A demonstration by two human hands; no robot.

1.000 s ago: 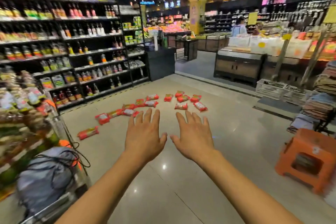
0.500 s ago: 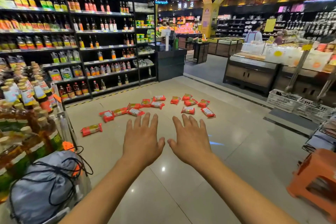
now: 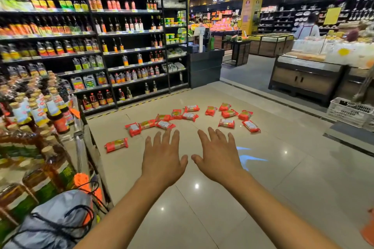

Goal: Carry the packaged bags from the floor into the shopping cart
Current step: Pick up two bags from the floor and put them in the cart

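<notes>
Leftward the view has swung, bringing the bottle display close, with left hand and right hand spread and empty, so stooping for the red packaged bags could topple bottles.

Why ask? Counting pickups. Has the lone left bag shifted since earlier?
No. The lone bag lies equally far from the striped floor tape; only the camera moved.

- Packaged bags on floor, ahead of left hand and right hand.
- Bottle shelves left of and behind bags.
- Crate on floor, far right.
</notes>
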